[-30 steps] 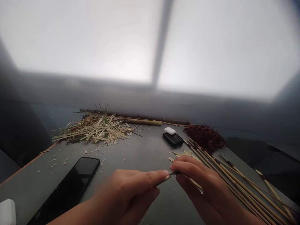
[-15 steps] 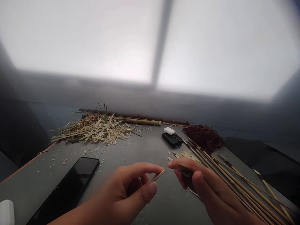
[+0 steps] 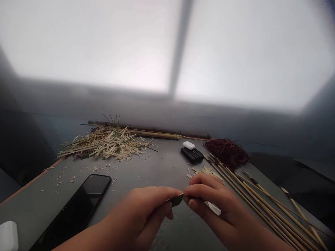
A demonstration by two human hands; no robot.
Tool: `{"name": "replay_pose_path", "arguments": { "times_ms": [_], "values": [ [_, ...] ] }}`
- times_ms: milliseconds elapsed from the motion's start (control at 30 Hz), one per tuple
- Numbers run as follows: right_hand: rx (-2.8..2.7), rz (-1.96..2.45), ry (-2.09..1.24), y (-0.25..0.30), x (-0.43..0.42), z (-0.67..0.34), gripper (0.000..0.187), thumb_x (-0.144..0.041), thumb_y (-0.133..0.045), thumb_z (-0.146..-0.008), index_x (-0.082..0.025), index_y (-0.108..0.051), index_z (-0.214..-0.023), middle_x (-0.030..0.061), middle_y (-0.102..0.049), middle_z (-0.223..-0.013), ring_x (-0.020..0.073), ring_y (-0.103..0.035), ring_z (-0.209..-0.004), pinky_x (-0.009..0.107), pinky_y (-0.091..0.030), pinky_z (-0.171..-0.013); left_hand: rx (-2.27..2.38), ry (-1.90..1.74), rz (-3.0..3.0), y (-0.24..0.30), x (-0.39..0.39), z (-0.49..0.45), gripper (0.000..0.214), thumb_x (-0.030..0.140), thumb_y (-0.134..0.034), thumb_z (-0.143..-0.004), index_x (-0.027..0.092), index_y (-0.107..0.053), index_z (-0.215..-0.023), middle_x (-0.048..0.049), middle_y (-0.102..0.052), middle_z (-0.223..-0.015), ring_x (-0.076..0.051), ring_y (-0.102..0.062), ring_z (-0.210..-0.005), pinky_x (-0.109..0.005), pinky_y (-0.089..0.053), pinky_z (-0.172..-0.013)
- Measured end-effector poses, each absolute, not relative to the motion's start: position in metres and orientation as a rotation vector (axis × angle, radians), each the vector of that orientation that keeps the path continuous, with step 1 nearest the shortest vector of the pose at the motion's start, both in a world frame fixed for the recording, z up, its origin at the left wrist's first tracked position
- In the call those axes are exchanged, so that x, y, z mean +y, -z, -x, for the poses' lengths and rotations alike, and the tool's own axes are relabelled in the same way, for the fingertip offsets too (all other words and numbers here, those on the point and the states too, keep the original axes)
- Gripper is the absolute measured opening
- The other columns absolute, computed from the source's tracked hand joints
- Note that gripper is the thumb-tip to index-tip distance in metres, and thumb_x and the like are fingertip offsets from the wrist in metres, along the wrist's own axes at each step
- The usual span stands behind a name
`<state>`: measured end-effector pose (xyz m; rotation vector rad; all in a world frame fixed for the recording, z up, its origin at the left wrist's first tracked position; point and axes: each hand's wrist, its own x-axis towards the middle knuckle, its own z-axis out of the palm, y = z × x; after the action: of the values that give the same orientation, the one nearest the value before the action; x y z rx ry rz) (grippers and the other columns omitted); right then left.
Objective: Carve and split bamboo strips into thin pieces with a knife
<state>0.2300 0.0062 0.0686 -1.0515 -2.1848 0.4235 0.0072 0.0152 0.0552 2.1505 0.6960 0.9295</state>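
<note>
My left hand (image 3: 146,212) pinches a small bamboo piece (image 3: 176,200) between thumb and fingers, its dark green face showing. My right hand (image 3: 213,198) is closed close beside it, its fingertips touching the right end of the piece. A shiny, pale blade (image 3: 214,208) sticks out beneath the right fingers; the rest of it is hidden in the hand. Beyond the right hand lie several flat, pointed bamboo slips (image 3: 205,170).
On the grey table (image 3: 154,167) are a black phone (image 3: 78,205), a heap of bamboo shavings (image 3: 112,144), and a white case (image 3: 188,145) on a black object (image 3: 192,155). Dark red cord (image 3: 227,151) and thin bamboo sticks (image 3: 258,200) lie right; bamboo poles (image 3: 167,132) lie behind.
My right hand has turned over and come in against the left, its fingers closing. The bamboo piece now shows its green face instead of its pale edge.
</note>
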Motion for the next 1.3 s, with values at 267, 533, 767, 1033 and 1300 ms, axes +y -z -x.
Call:
{"name": "replay_pose_path", "arguments": {
  "times_ms": [267,533,767,1033,1300],
  "values": [
    [-2.278,1.018,-0.029,-0.067,0.006,-0.229,0.018,-0.017,-0.046,-0.094,-0.024,-0.062,-0.089,0.0014,-0.063,-0.073,0.0157,-0.055,-0.069,0.033,-0.039,-0.071,0.732,-0.918,-2.352,-0.044,0.016,-0.006,0.033,0.012,-0.041,-0.092,0.022,-0.060,-0.116,-0.0032,-0.072,-0.091,-0.014,-0.067,-0.077,-0.021,-0.050,-0.067],
    [-2.360,0.950,-0.014,-0.069,0.003,-0.227,0.022,-0.009,-0.044,-0.090,-0.024,-0.059,-0.093,-0.0007,-0.064,-0.075,0.0133,-0.059,-0.068,0.030,-0.033,-0.068,0.711,-0.928,-2.425,-0.042,0.017,-0.006,0.034,0.013,-0.038,-0.091,0.023,-0.058,-0.116,-0.0024,-0.068,-0.083,-0.015,-0.064,-0.070,-0.022,-0.047,-0.062],
    [-2.361,0.956,-0.024,-0.070,0.000,-0.227,0.021,-0.011,-0.047,-0.091,-0.025,-0.062,-0.091,-0.0018,-0.064,-0.073,0.0125,-0.057,-0.063,0.030,-0.032,-0.066,0.738,-0.929,-2.447,-0.036,0.016,-0.005,0.036,0.014,-0.038,-0.089,0.026,-0.058,-0.118,-0.0013,-0.065,-0.078,-0.014,-0.061,-0.063,-0.022,-0.044,-0.056],
    [-2.309,0.980,0.121,-0.067,-0.007,-0.223,0.022,-0.009,-0.045,-0.090,-0.024,-0.060,-0.086,-0.0017,-0.064,-0.071,0.0136,-0.058,-0.066,0.031,-0.033,-0.067,0.800,-0.909,-2.482,-0.030,0.015,-0.007,0.035,0.015,-0.041,-0.085,0.025,-0.062,-0.112,-0.0015,-0.064,-0.075,-0.014,-0.060,-0.060,-0.020,-0.043,-0.052],
    [-2.190,0.944,0.200,-0.051,-0.007,-0.219,0.026,-0.007,-0.041,-0.089,-0.023,-0.062,-0.086,-0.0015,-0.063,-0.072,0.0139,-0.055,-0.064,0.032,-0.028,-0.068,0.843,-0.910,-2.502,-0.029,0.011,-0.008,0.033,0.015,-0.041,-0.086,0.024,-0.065,-0.107,-0.0023,-0.063,-0.073,-0.013,-0.059,-0.057,-0.019,-0.043,-0.051]
  ]
}}
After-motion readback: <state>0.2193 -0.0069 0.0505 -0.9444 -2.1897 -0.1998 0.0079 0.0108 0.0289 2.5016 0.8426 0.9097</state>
